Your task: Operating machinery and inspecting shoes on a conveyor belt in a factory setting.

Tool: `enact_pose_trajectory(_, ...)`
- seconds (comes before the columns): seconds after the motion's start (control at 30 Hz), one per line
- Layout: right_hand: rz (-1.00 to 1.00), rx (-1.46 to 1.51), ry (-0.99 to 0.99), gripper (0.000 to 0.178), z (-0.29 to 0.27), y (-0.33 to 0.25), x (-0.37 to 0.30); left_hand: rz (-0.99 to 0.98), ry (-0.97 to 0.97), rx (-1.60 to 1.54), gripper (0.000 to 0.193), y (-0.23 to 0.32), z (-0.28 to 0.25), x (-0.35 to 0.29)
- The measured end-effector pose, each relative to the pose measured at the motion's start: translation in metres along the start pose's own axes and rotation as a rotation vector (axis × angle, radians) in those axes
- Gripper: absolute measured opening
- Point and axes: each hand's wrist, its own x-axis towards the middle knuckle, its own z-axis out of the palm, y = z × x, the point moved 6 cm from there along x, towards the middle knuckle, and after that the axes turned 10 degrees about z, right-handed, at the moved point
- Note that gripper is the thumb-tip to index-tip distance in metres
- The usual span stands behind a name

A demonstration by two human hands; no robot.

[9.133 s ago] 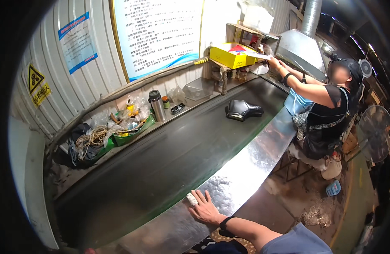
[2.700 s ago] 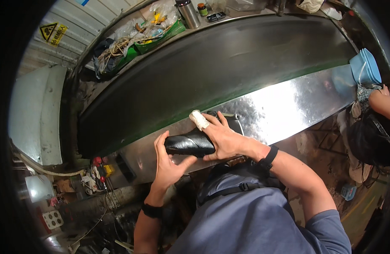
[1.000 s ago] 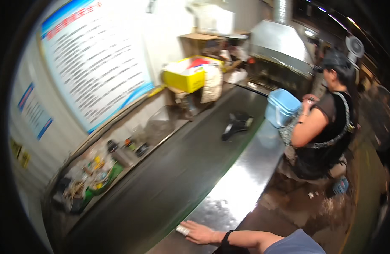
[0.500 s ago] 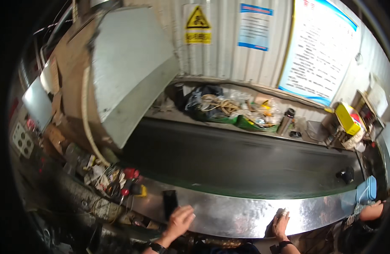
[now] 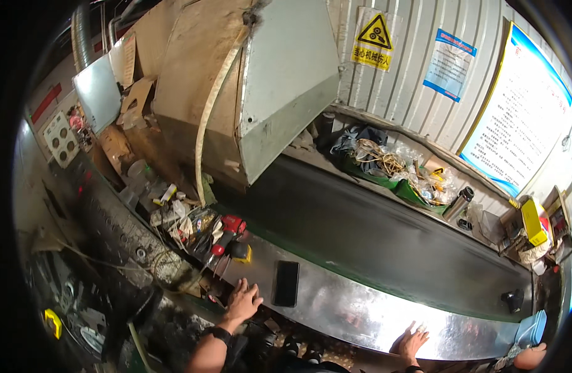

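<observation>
Metal ledge (image 5: 345, 306), black phone (image 5: 286, 283) just beside left fingers (image 5: 243, 288), right fingers (image 5: 420, 336) farther off, all loose, empty.

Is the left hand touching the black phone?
Apart: the head view shows a gap of metal ledge between the left hand and the black phone.

Looks like a factory workshop, judging by the long dark conveyor belt (image 5: 385, 230) passing under a grey metal hood (image 5: 289, 93), edged by a sheet-metal bench (image 5: 342, 311). Shown too by a yellow warning sign (image 5: 374, 38) with gears on the corrugated wall (image 5: 417, 31), a red power tool (image 5: 232, 225) and a silvery duct (image 5: 81, 37).
</observation>
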Motion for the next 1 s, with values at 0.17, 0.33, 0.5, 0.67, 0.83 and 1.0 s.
enact_pose_trajectory(0.17,-0.221,0.027,-0.068,0.065,-0.013,-0.007,-0.007,-0.112,-0.254,0.055,0.065,-0.008,0.006,0.018)
enact_pose_trajectory(0.33,-0.032,0.553,-0.22,0.066,-0.026,-0.014,-0.012,-0.154,-0.485,0.201,0.078,-0.009,0.008,0.017)
enact_pose_trajectory(0.5,-0.138,0.472,-0.184,0.062,0.031,0.055,0.033,0.028,-0.424,0.216,0.074,0.003,0.019,0.048)
enact_pose_trajectory(0.67,-0.124,0.435,-0.088,0.062,-0.011,0.016,0.002,-0.14,-0.398,0.304,0.119,0.016,-0.015,0.053)
enact_pose_trajectory(0.83,-0.097,0.449,-0.059,0.061,-0.028,-0.005,-0.009,-0.166,-0.496,0.267,0.133,0.003,-0.004,0.066)
enact_pose_trajectory(1.0,-0.074,0.515,-0.058,0.062,-0.042,-0.021,-0.015,-0.17,-0.554,0.23,0.136,0.001,0.001,0.076)
